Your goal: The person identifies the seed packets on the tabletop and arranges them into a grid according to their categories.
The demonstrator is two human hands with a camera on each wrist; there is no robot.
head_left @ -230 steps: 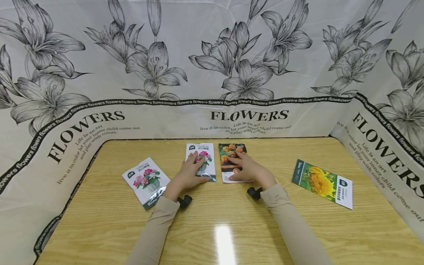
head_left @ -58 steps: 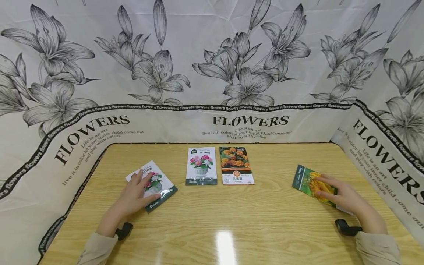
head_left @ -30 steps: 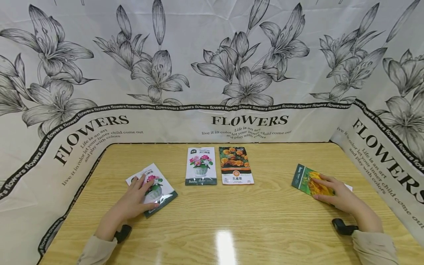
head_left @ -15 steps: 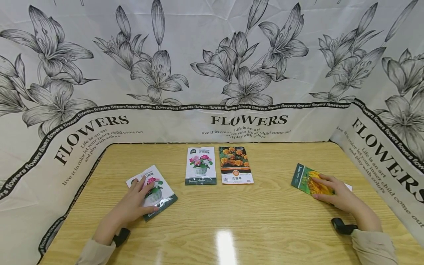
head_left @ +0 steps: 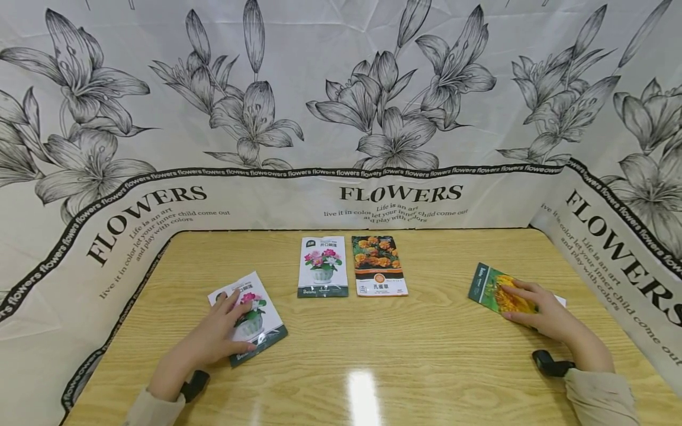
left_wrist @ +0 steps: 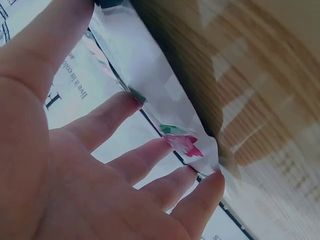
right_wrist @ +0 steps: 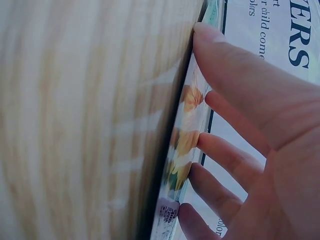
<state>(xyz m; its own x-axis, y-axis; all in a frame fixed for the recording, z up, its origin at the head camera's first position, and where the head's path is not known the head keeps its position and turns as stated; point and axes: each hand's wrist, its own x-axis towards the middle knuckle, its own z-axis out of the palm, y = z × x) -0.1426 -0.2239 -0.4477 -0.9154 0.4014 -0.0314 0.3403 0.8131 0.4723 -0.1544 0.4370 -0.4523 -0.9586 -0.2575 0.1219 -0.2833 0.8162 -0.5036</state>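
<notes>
The left hand touches a pink-flowered packet, the right hand a yellow-flowered packet, fingers spread, seemingly loose

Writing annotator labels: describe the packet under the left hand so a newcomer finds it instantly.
On the wooden table, find the left hand on the left side. It touches a white packet picturing pink flowers in a pot, with a dark green end band. Unlike the lookalike packet near the table's back edge, it lies askew, partly covered by the hand.
</notes>
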